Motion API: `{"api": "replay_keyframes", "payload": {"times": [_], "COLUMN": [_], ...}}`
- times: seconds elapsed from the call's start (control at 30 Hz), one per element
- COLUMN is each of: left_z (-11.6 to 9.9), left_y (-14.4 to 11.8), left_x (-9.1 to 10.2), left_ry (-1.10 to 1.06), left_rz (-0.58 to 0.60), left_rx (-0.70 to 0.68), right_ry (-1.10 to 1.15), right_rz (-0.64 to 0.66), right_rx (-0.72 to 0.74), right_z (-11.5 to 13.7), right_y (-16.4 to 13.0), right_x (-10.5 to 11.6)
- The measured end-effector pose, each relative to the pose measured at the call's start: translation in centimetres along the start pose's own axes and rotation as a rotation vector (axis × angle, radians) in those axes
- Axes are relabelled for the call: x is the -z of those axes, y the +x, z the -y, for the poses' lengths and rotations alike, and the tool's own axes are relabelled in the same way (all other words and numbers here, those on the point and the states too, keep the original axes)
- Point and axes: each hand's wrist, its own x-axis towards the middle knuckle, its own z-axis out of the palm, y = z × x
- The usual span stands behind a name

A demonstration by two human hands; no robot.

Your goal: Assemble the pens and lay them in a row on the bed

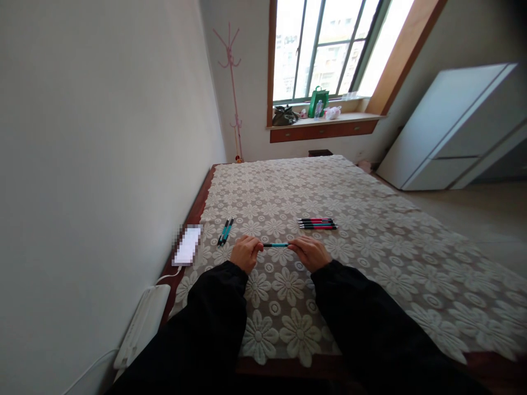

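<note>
Broadly, most of the view is taken up by a bed [370,263] covered with a flower-patterned lace spread, its left edge set against the wall and its right edge bordered by open floor. Wide bare spread is left beyond the hands toward the far edge. Near the left edge a white device [188,245] is laid, blurred, so no writing can be read. A teal pen [275,244] is held level just above the spread, near the near edge, its ends clamped by the left hand [246,253] and the right hand [309,252]. Two teal pens [225,230] are laid to the left, and a row of red pens [317,223] beyond the right hand.
</note>
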Motion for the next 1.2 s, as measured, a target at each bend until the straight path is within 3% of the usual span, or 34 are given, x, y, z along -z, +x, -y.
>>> {"api": "replay_keyframes", "payload": {"times": [0.1,0.2,0.4,0.5,0.93,1.2], "left_z": [0.2,0.4,0.8,0.8,0.7,0.5], "left_y": [0.0,0.1,0.1,0.0,0.0,0.0], "left_x": [-0.1,-0.2,-0.4,-0.4,-0.4,-0.3], "left_ry": [-0.013,-0.055,-0.057,-0.024,-0.037,-0.044], "left_rz": [0.003,-0.003,0.04,0.051,0.04,0.023], "left_rx": [0.021,0.079,0.101,0.085,0.108,0.099], "right_ry": [0.01,-0.05,-0.227,-0.267,-0.325,-0.33], "right_rz": [0.026,0.031,-0.025,-0.019,-0.105,-0.181], "right_rx": [0.008,-0.02,-0.293,-0.42,-0.632,-0.613], "right_z": [-0.5,-2.4,-9.0,-10.6,-11.4,-11.2], "right_y": [0.3,0.3,-1.7,-2.5,-3.0,-3.0], "right_x": [0.1,1.0,3.9,4.5,4.4,4.0]}}
